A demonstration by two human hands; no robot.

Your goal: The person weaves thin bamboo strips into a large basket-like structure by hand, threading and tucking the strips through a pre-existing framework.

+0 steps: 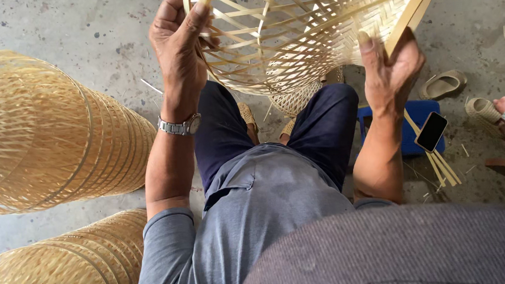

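A half-woven bamboo basket (310, 29) is held up over my knees, with open lattice on its left and tight weave on its right. My left hand (177, 45) grips the basket's open rim at the upper left, thumb over a strip. My right hand (388, 68) clasps the woven right side together with a flat bamboo strip (416, 9) whose loose ends hang down to the floor (444, 169).
Two stacks of finished bamboo baskets lie at the left (42, 134) and lower left (58, 271). A black phone (431, 131) rests on a blue stool (410, 125). A sandal (443, 85) and another person's sandalled foot (493, 111) are at the right on the concrete floor.
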